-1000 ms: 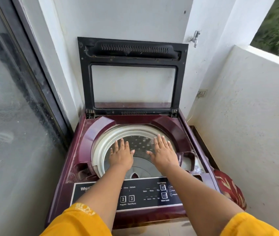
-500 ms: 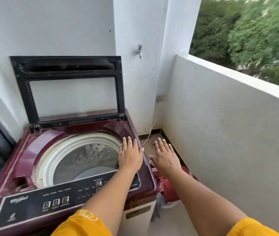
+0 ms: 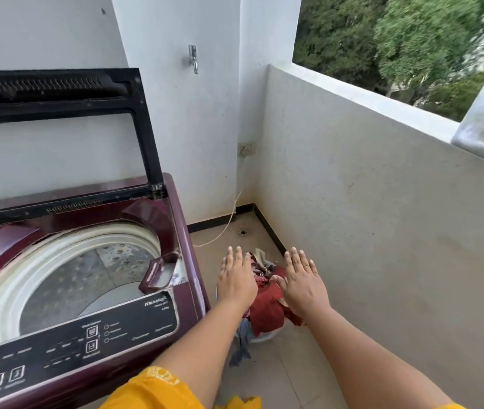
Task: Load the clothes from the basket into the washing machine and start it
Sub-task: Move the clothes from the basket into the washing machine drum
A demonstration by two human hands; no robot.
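A maroon top-loading washing machine (image 3: 184, 219) stands at the left with its black-framed lid (image 3: 143, 125) raised and its steel drum (image 3: 87, 278) showing no clothes. Its black control panel (image 3: 93, 338) faces me. On the floor to its right sits a basket (image 3: 264, 338), mostly hidden under a heap of red and patterned clothes (image 3: 265, 308). My left hand (image 3: 236, 278) and my right hand (image 3: 302, 281) hover above the heap, palms down, fingers straight, holding nothing.
A white balcony wall (image 3: 382, 216) runs along the right, close to the basket. A tap (image 3: 193, 59) and a socket (image 3: 246, 149) with a white cord (image 3: 229, 222) are in the corner. A floor drain (image 3: 243, 232) lies beyond the basket.
My view and both hands have swung right, from over the machine's drum to over the clothes in the basket on the floor. The hands stay flat and hold nothing.
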